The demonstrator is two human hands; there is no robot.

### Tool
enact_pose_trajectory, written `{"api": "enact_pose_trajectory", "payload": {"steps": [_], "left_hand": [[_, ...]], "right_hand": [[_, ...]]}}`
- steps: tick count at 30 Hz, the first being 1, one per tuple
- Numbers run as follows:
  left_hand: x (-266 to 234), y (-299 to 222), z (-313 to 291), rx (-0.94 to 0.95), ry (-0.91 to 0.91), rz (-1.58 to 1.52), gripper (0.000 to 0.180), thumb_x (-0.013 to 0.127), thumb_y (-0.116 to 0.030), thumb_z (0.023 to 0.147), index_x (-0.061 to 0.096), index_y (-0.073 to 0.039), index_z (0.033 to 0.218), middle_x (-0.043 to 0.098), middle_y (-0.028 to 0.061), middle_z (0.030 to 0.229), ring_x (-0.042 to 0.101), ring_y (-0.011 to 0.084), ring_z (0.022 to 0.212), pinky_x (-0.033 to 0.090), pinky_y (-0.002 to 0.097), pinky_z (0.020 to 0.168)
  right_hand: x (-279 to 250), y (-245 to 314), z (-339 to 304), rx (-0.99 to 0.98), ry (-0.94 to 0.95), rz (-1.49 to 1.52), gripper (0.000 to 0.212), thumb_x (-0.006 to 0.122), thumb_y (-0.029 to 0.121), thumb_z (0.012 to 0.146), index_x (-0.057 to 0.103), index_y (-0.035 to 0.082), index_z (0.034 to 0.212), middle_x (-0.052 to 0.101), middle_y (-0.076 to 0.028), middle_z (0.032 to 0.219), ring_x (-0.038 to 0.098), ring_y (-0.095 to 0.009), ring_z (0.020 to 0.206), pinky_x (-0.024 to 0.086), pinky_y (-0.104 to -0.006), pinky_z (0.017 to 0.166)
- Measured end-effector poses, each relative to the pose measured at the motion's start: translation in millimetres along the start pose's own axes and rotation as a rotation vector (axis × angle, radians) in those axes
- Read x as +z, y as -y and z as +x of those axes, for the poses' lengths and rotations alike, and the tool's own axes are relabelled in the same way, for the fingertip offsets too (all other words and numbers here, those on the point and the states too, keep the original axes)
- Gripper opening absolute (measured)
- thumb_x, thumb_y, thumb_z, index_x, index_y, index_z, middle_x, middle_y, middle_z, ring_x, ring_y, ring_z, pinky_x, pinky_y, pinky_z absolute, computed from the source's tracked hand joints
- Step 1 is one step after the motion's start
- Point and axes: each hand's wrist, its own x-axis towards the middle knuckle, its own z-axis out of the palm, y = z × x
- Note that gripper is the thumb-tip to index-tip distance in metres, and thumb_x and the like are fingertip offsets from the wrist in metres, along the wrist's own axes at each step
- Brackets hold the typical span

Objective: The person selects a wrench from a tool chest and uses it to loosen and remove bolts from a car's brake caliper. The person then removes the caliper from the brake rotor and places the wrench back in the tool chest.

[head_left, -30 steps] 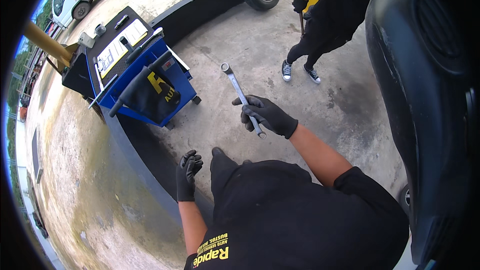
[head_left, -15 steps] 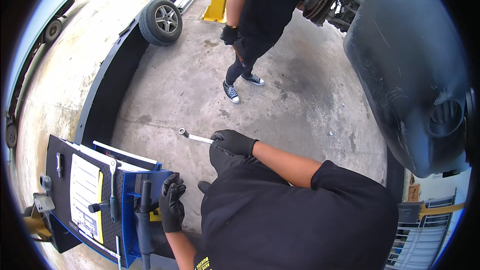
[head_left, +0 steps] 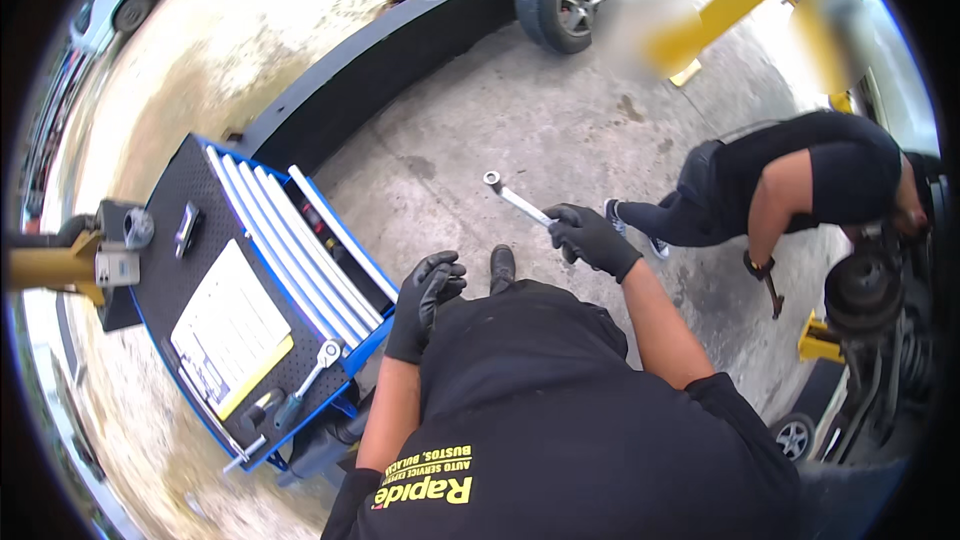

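In my black-gloved right hand [head_left: 592, 238] I grip the handle of a silver socket wrench [head_left: 520, 202]. Its round head points up and left, held out over the concrete floor. My left hand [head_left: 428, 302], also in a black glove, is near the right edge of the blue tool cart [head_left: 362, 352]; its fingers are loosely bent and apart, with nothing visible in them. On the cart's black perforated top lie a ratchet [head_left: 308, 380] with a dark teal handle, a dark socket [head_left: 262, 408] and a printed sheet [head_left: 225, 325] over a yellow one.
One cart drawer [head_left: 335, 240] is pulled out. At right, a co-worker [head_left: 800, 180] bends towards a car's brake disc [head_left: 865, 290], holding a brownish tool [head_left: 774, 298]. A wheel [head_left: 565, 0] leans by the low black wall [head_left: 400, 60], near a yellow lift post [head_left: 740, 0].
My view has turned left, bringing the cart closer to the middle. My right hand still holds the socket wrench. The co-worker now bends lower towards the brake disc.
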Motion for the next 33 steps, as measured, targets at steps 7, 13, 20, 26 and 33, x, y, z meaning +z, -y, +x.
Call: {"api": "enact_pose_trajectory", "payload": {"steps": [7, 13, 20, 26, 33], "left_hand": [[-36, -34, 37, 0.213, -0.289, -0.273, 0.031, 0.059, -0.024, 0.106, 0.064, -0.005, 0.130, 0.071, 0.0053, 0.109, 0.067, 0.0135, 0.095, 0.054, 0.0302, 0.091], [-100, -28, 91, 0.293, -0.623, -0.651, 0.030, 0.059, -0.025, 0.106, 0.063, -0.007, 0.130, 0.071, 0.0064, 0.107, 0.068, 0.0153, 0.092, 0.056, 0.0314, 0.085], [-158, -12, 134, 0.574, -1.016, -1.235, 0.033, 0.063, -0.029, 0.102, 0.063, -0.011, 0.129, 0.072, 0.0095, 0.109, 0.071, 0.0225, 0.091, 0.058, 0.0377, 0.080], [-166, 7, 135, 0.993, -1.227, -1.648, 0.030, 0.062, -0.029, 0.102, 0.067, -0.008, 0.123, 0.072, 0.0118, 0.124, 0.069, 0.0288, 0.111, 0.054, 0.0439, 0.099], [-179, -28, 172, 1.438, -1.519, -1.827, 0.018, 0.066, -0.023, 0.099, 0.061, -0.011, 0.111, 0.065, 0.0122, 0.116, 0.064, 0.0363, 0.115, 0.055, 0.0539, 0.097]], "right_hand": [[5, 107, 170, 0.144, 0.229, -0.514, 0.028, 0.059, 0.017, 0.098, 0.066, 0.001, 0.120, 0.058, -0.002, 0.074, 0.046, -0.008, 0.051, 0.040, -0.0267, 0.047], [100, 186, 297, 0.072, 0.501, -0.615, 0.029, 0.058, 0.016, 0.099, 0.065, 0.000, 0.123, 0.057, -0.001, 0.076, 0.048, -0.008, 0.054, 0.042, -0.0260, 0.051], [187, 269, 390, 0.014, 0.761, -0.797, 0.031, 0.061, 0.015, 0.100, 0.065, -0.002, 0.125, 0.056, -0.001, 0.075, 0.051, -0.008, 0.057, 0.043, -0.0261, 0.052], [251, 309, 471, -0.037, 1.069, -1.098, 0.032, 0.061, 0.019, 0.101, 0.066, -0.001, 0.125, 0.058, 0.001, 0.076, 0.054, -0.007, 0.061, 0.044, -0.0244, 0.051], [304, 365, 538, -0.347, 1.529, -1.383, 0.029, 0.065, 0.015, 0.099, 0.067, 0.001, 0.124, 0.066, -0.001, 0.089, 0.061, -0.008, 0.078, 0.051, -0.0265, 0.068]]}}
